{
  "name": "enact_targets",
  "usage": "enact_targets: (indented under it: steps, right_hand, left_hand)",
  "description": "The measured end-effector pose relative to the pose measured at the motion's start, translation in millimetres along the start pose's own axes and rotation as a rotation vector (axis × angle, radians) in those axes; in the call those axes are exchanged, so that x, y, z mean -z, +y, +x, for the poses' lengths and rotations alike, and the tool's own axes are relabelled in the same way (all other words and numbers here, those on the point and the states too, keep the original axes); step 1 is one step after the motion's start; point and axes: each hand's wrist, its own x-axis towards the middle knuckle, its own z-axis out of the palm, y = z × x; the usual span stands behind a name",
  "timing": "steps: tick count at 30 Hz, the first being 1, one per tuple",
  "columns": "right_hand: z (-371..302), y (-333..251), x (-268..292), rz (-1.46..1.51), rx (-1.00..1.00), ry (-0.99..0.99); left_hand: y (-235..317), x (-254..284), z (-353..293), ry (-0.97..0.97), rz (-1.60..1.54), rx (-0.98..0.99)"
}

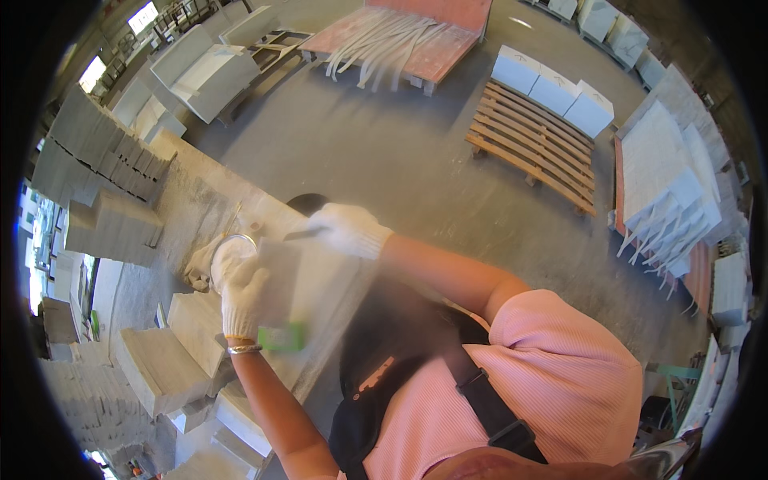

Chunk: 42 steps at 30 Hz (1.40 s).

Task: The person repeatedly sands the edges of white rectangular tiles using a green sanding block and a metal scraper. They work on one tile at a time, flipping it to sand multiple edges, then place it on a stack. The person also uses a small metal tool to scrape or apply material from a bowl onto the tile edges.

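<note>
My left hand (240, 292), in a white glove, grips the edge of a small grey stone tile (282, 272) over the workbench; the tile is hazy and partly blurred. Just behind those fingers stands a round, open tin (237, 240) with a shiny rim. Also gloved in white, my right hand (350, 228) is closed round a thin dark tool (304, 234) that looks like a putty knife. Its tip points left, close to the tile's upper edge. A blurred green block (282, 337) lies below the tile.
Stacks of stone tiles (112, 224) and loose slabs (164, 368) crowd the left of the dusty bench (228, 188). A wooden pallet (532, 148) bearing white boxes stands far right. Strapped slabs (668, 176) lean beyond it. Ahead is a red platform (448, 48) strewn with pale straps.
</note>
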Motion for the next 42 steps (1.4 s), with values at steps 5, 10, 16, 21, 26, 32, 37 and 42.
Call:
enact_targets:
  steps: [5, 10, 16, 21, 26, 32, 37, 42]
  right_hand:
    - [-69.6, 51.7, 28.5, 0.181, -0.042, 0.134]
    - [-125.9, 81.7, 37.0, 0.396, -0.342, 0.035]
    - [-134.5, 77.3, 33.7, 0.614, -0.480, 0.106]
    - [-113.7, 66.7, 38.1, 0.605, -0.396, 0.142]
    - [-84.1, 59.8, 39.8, 0.506, -0.338, 0.075]
    - [-45.6, 57.0, 29.8, 0.499, -0.240, -0.046]
    - [-22.9, 63.6, 23.6, 0.412, -0.183, -0.064]
    - [-13.1, 75.7, 25.7, 0.410, -0.183, -0.143]
  left_hand:
    - [-19.1, -50.6, 34.2, -0.335, 0.200, -0.009]
    - [-33.6, -70.5, 47.8, -0.314, 0.320, -0.157]
    - [-25.5, -91.7, 39.6, -0.148, 0.541, -0.228]
    - [-29.3, -108.0, 8.6, 0.089, 0.694, -0.383]
    - [-36.6, -115.7, -16.3, 0.145, 0.674, -0.273]
    - [-34.6, -126.8, -16.1, 0.155, 0.553, -0.292]
    - [-21.1, -138.1, -22.1, 0.181, 0.456, -0.369]
    - [-14.7, -138.2, -26.1, 0.199, 0.386, -0.341]
